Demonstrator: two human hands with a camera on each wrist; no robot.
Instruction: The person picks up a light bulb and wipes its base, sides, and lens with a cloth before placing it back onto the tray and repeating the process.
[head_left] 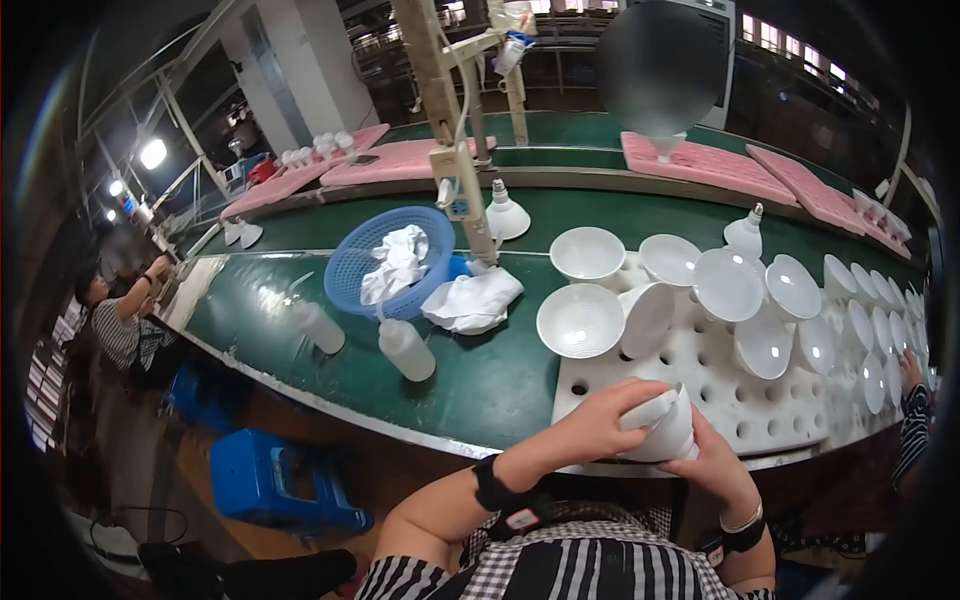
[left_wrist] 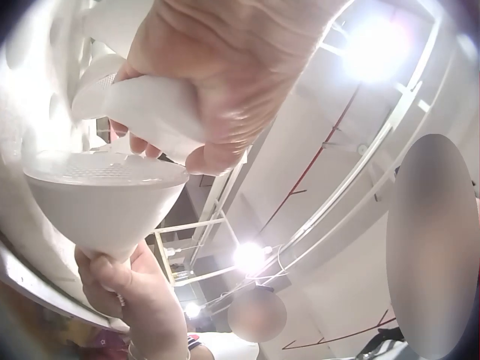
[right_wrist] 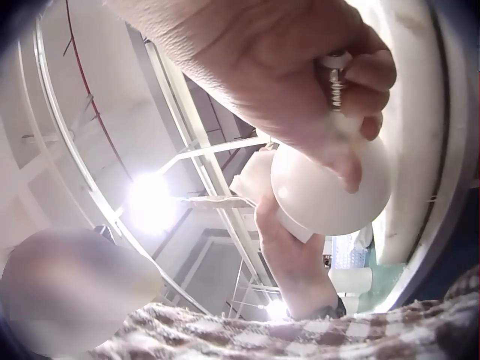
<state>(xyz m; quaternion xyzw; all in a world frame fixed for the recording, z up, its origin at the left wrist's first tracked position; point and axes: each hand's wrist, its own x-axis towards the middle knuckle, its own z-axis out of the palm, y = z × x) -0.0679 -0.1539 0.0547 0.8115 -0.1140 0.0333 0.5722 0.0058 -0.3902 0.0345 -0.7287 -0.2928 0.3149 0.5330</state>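
Observation:
My right hand [head_left: 722, 472] grips a white cone-shaped lamp [left_wrist: 105, 214] by its narrow neck; in the right wrist view the metal screw base [right_wrist: 336, 88] shows between the fingers of that hand [right_wrist: 300, 82]. My left hand [head_left: 598, 425] holds a folded white cloth [left_wrist: 154, 112] at the lamp's wide face. The left wrist view has the left hand [left_wrist: 225, 67] above the lamp's rim, thumb and fingers round the cloth. From the right wrist view, the left hand [right_wrist: 292, 262] is on the far side of the lamp's smooth white bowl [right_wrist: 326, 195].
A white perforated board [head_left: 700, 395] with several lamps stands front right. Left of it are a crumpled cloth [head_left: 472, 302], a blue basket [head_left: 345, 268] and two squeeze bottles [head_left: 406, 352]. A post [head_left: 470, 190] rises behind. Another person's hand [head_left: 910, 370] is at the right edge.

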